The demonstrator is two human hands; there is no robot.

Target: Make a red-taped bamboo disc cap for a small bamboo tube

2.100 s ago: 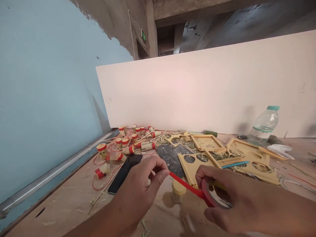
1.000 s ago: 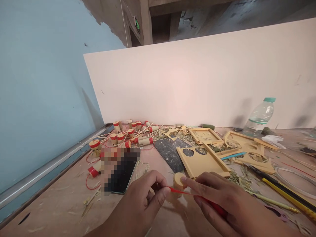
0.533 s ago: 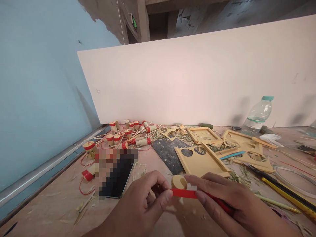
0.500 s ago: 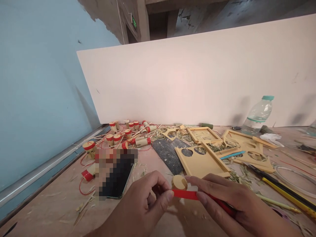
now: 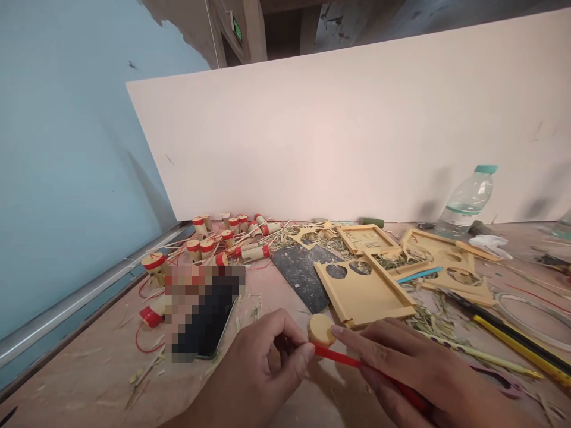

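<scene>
My left hand pinches the free end of a strip of red tape against a short bamboo cylinder. Its thumb and forefinger are pressed together at the cylinder's left side. My right hand is closed around the red tape roll, most of which is hidden in the palm, with the forefinger stretched toward the cylinder. The tape runs taut from one hand to the other just below the cylinder's top.
A phone lies left of my hands. Several red-taped bamboo pieces are heaped at the back left. Wooden cut-out frames, a dark sheet, a plastic bottle, pencils and shavings lie to the right. A white board stands behind.
My hands came closer together and lower over the table. The tape stretch between them got shorter and its end now sits against the bamboo cylinder. The view tilted down slightly.
</scene>
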